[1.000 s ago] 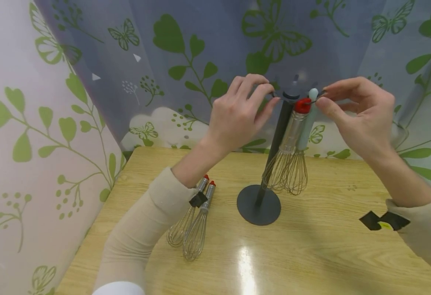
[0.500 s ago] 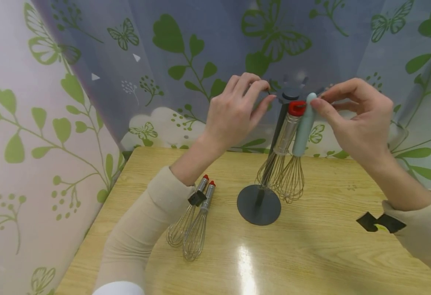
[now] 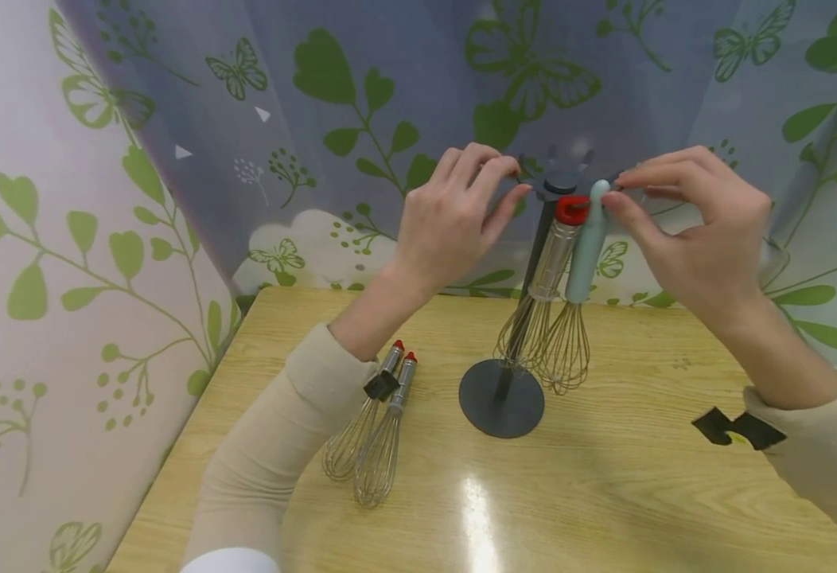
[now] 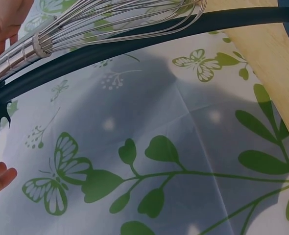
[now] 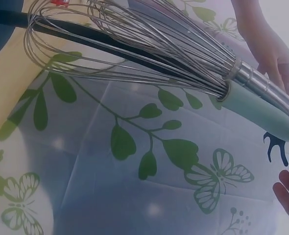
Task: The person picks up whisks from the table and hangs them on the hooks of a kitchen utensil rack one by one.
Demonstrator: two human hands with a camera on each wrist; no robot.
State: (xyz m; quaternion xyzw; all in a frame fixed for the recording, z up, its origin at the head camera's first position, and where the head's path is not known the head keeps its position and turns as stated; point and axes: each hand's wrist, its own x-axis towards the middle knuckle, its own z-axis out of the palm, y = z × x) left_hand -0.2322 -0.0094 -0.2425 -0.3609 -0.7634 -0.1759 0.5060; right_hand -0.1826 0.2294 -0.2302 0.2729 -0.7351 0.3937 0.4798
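Observation:
A black utensil stand (image 3: 501, 400) with a round base and a hooked top rises from the table. From its hooks hang a metal whisk (image 3: 554, 263) with a red end and a whisk with a pale green handle (image 3: 586, 263), wires downward. My left hand (image 3: 450, 211) pinches a hook on the left side of the top. On the other side, my right hand (image 3: 705, 211) pinches a dark hook tip beside the green handle's rounded end. In the right wrist view, the green handle (image 5: 259, 110) overlaps the metal one (image 5: 264, 83).
Two more metal whisks with red ends, one nearer (image 3: 383, 446) and one partly behind the left sleeve (image 3: 352, 438), lie on the wooden table (image 3: 605, 493) left of the base. A leaf-and-butterfly patterned cloth (image 3: 390, 72) hangs behind and at the left.
The stand's hooked top has turned slightly. The red-ended whisk has shifted left, and the green whisk has come out from behind it toward the front. Both hands stay near the hooks.

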